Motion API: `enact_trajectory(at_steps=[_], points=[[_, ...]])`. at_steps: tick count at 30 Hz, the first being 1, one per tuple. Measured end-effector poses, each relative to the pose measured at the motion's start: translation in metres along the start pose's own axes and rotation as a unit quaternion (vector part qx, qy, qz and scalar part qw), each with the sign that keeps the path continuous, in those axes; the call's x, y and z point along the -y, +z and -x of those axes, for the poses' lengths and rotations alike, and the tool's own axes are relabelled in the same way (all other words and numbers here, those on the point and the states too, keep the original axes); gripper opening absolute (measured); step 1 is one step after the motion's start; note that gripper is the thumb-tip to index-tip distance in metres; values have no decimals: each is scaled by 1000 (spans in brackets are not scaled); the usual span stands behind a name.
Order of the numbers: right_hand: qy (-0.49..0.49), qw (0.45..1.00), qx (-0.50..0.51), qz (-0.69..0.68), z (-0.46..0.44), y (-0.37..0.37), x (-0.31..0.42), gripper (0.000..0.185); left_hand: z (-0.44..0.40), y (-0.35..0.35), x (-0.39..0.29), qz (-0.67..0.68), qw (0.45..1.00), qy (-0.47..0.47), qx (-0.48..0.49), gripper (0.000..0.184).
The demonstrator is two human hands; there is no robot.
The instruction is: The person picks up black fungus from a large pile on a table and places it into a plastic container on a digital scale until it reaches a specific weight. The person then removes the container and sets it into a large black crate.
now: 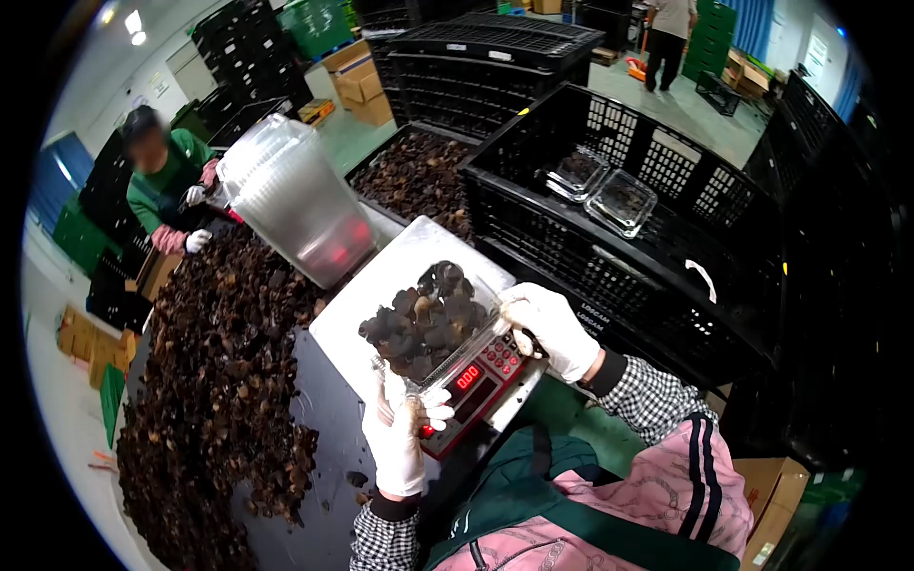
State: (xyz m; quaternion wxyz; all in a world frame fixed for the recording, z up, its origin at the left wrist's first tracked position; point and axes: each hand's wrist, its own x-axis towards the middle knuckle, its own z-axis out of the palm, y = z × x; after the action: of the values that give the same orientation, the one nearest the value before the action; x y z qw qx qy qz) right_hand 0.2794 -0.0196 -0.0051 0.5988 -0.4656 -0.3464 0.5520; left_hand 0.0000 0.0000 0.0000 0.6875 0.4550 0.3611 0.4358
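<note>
A clear plastic container (457, 360) of dark mushrooms (424, 319) is gripped by the fingers of left hand (395, 447) and right hand (552, 328) over the digital scale (468, 377). Left of the scale, bare tabletop (328, 409) is edged by heaped mushrooms (228, 362); beyond, nested containers (300, 200) are stacked; its right is blocked by a black crate (562, 243).

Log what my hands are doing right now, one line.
left hand and right hand: holding clear tray | contents: dark pieces | position: over scale | display: 0.00
</note>
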Motion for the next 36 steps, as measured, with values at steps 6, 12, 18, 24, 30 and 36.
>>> enact_trajectory(at_steps=[6,12,18,24,30,36], points=[[22,990,-137,16,60,11,95,24,1,101,-22,5,987,-14,159,84],[-109,916,-354,151,52,-144,184,25,-2,79,-13,-46,973,-38,224,69],[66,813,-462,348,23,-339,151,33,11,-7,-10,-66,996,-27,-55,45],[207,773,-454,392,11,-423,91,46,44,-67,-1,-73,975,-3,-209,40],[93,574,-362,729,19,-413,90,48,76,-88,-7,-43,958,5,-283,37],[-287,750,-243,544,-72,-243,198,27,111,-143,-1,94,922,105,-361,21]])
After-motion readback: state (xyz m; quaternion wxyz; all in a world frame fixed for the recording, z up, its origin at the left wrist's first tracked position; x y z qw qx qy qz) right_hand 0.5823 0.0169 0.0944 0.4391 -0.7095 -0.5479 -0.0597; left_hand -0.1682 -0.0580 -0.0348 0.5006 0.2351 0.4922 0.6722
